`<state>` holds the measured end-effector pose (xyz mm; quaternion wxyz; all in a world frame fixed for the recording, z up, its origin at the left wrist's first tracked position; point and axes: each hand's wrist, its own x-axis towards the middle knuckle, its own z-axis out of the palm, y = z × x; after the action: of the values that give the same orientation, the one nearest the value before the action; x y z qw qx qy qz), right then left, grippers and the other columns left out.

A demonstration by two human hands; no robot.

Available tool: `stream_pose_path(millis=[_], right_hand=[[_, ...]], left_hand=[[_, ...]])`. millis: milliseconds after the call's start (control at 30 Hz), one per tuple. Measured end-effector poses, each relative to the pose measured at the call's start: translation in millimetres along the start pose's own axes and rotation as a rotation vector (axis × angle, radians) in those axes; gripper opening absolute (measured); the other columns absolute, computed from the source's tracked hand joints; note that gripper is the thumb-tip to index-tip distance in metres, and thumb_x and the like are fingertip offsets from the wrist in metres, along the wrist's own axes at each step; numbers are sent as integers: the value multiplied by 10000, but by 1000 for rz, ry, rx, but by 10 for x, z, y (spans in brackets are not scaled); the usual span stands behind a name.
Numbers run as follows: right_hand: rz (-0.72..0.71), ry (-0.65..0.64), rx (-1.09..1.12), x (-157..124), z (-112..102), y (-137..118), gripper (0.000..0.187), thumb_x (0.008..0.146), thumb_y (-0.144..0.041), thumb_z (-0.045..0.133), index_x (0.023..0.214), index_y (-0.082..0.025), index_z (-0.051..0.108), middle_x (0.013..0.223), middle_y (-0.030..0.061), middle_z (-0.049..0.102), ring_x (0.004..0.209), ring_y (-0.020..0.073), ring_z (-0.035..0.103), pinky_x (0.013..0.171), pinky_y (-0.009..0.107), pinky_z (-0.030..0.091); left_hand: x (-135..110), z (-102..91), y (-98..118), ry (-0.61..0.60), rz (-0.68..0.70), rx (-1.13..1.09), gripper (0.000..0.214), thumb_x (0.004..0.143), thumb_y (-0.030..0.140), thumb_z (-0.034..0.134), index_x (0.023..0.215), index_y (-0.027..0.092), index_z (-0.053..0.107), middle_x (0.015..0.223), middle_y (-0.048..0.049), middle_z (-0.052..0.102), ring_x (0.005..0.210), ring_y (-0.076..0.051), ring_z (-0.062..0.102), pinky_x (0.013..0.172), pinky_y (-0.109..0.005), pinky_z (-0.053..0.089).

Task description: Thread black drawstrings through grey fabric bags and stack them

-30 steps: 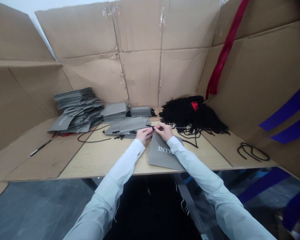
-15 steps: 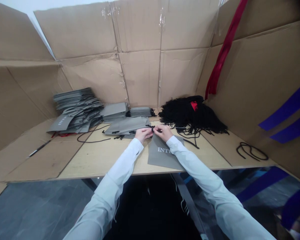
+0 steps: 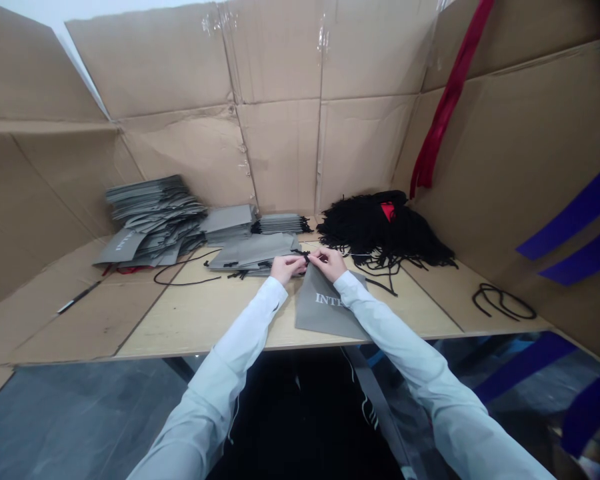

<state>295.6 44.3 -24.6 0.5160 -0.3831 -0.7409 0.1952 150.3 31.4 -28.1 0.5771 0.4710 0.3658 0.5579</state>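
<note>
A flat grey paper bag [image 3: 316,315] with white printed letters lies at the table's front edge, its top end under my hands. My left hand [image 3: 287,268] pinches a short black cord [image 3: 305,257] at that end from the left. From the right, my right hand [image 3: 329,263] pinches the same cord, its fingertips close to the left ones. The forearm above it covers part of the lettering. Fingers hide most of the cord. Just behind my left hand lies a pile of grey bags [image 3: 255,252] with black cord ends sticking out.
A tall stack of grey bags [image 3: 155,207] stands at the back left, smaller stacks [image 3: 280,224] beside it. A heap of black cords [image 3: 380,227] lies at the back right. Loose cords [image 3: 503,301] and a pen [image 3: 80,297] rest on the table [image 3: 190,323]. Cardboard walls [image 3: 280,147] surround it.
My fingertips have drawn slightly apart, with the black cord still between them. The grey bag stays in place.
</note>
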Motion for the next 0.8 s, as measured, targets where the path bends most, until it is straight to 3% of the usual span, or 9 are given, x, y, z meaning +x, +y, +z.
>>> stream_pose_path(millis=[300, 433, 800], right_hand=[[10, -54, -4, 17, -30, -46, 284, 744, -372, 468, 650, -136, 596, 614, 26, 583, 567, 119, 503, 557, 240, 384], [17, -60, 117, 23, -41, -57, 235, 690, -347, 536, 729, -134, 627, 739, 58, 634, 635, 136, 557, 582, 244, 423], [67, -34, 133, 30, -89, -84, 220, 628, -320, 590, 697, -115, 630, 653, 52, 626, 552, 115, 540, 546, 227, 437]], left_hand=[[39, -16, 6, 33, 81, -9, 249, 466, 259, 715, 623, 80, 643, 608, -33, 616, 610, -136, 585, 738, -357, 467], [56, -17, -6, 31, 62, -66, 263, 459, 246, 717, 645, 77, 639, 632, -44, 619, 632, -135, 587, 733, -346, 464], [18, 4, 26, -43, -12, -96, 293, 444, 225, 741, 681, 75, 656, 701, -68, 643, 655, -131, 596, 766, -336, 453]])
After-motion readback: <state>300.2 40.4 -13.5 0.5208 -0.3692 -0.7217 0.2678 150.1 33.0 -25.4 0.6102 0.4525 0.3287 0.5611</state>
